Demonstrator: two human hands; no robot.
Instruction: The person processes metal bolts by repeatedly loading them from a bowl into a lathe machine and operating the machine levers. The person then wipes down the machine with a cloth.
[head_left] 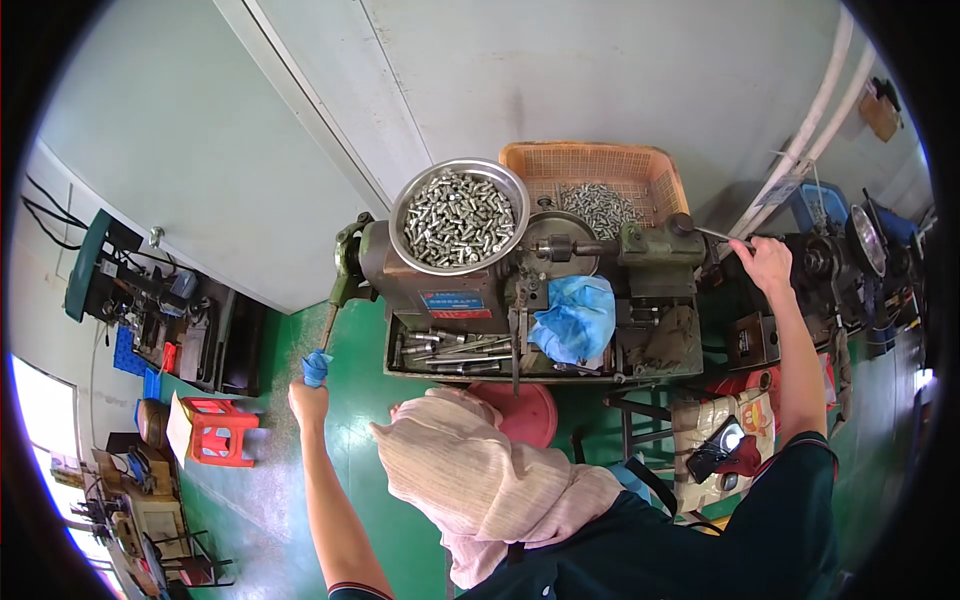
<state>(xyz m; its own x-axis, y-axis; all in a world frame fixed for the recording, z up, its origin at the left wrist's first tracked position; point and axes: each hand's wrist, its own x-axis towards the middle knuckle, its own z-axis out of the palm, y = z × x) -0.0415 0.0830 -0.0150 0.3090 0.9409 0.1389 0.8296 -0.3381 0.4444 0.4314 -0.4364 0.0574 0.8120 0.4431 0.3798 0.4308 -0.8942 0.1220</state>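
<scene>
My left hand [308, 400] is closed round the lower end of a lever [330, 325], just below a blue wrapping on it. The lever hangs from the left end of a small green lathe [440, 295]. At the lathe's right end, my right hand [768, 264] grips the end of a thin metal handle [712, 233]. A steel bowl [400, 250] full of small metal parts [460, 220] rests on top of the headstock. Over the lathe's middle lies a blue cloth [575, 320]. Rods and tools [460, 350] lie in the tray under the headstock.
An orange basket [590, 155] of small parts stands behind the lathe. More machines [820, 260] are at the right, another [170, 310] at the left. A red stool [222, 430] stands on the floor at left; a chair seat [695, 430] bears a dark object. A red round stool [530, 410] is below the lathe.
</scene>
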